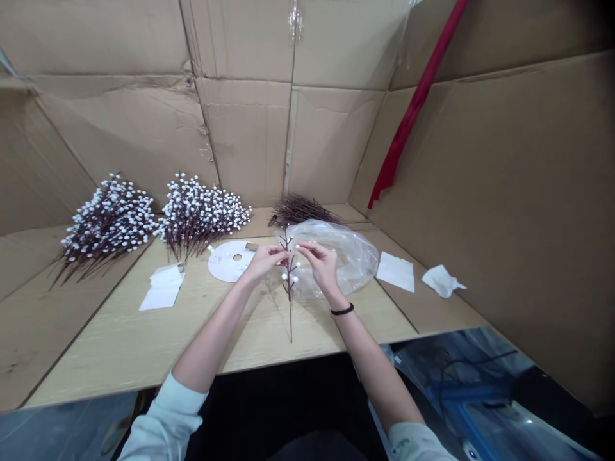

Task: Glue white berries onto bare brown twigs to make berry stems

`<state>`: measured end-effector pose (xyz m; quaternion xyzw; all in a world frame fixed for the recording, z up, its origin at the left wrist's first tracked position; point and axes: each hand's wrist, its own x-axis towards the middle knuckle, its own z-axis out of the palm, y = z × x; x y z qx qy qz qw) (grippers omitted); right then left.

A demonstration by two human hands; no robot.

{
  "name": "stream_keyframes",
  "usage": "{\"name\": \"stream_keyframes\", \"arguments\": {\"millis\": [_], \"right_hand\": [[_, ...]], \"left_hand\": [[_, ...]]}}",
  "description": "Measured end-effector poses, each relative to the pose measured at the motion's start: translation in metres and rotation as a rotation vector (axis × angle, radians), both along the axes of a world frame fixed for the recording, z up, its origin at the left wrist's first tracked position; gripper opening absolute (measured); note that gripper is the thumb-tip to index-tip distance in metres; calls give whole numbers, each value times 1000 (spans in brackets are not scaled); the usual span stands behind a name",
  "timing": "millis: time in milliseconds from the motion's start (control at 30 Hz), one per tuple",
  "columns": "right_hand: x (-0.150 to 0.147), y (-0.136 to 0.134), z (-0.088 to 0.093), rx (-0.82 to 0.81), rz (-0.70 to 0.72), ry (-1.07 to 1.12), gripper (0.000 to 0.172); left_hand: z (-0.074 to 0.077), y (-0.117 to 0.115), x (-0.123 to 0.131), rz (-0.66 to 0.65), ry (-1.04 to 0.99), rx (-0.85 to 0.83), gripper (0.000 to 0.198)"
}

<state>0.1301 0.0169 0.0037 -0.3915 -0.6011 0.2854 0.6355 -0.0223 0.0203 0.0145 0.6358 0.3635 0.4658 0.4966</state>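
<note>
My left hand [263, 259] pinches a thin dark twig [289, 301] near its top, holding it upright over the wooden table [144, 339]. The twig carries a few small white beads, and its stem reaches down toward the table's front edge. My right hand [321, 264] is closed in a pinch beside the twig's upper tips, fingertips on what looks like a white bead. A black band is around my right wrist. Just behind both hands lies a clear plastic bag [353, 256].
Two heaps of beaded twigs [108, 221] [202, 214] lie at the back left, a bundle of bare twigs [300, 210] behind the bag. A white disc [225, 261] and white paper pieces [163, 288] [396, 271] [441, 280] lie about. Cardboard walls surround the table; a red strip [408, 118] hangs at right.
</note>
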Motion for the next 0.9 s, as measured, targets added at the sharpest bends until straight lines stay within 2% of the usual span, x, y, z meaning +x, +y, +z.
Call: {"name": "stream_keyframes", "arguments": {"millis": [200,667,900], "right_hand": [[0,-1,-2,94,4,-76,12],[4,0,-6,139,29,-222,13],[2,-2,-5,125,49,-158,12]], "left_hand": [[-1,1,0,-29,-11,17,19],[8,-7,1,-5,28,24,16],[10,-6,0,-36,3,12,15]]}}
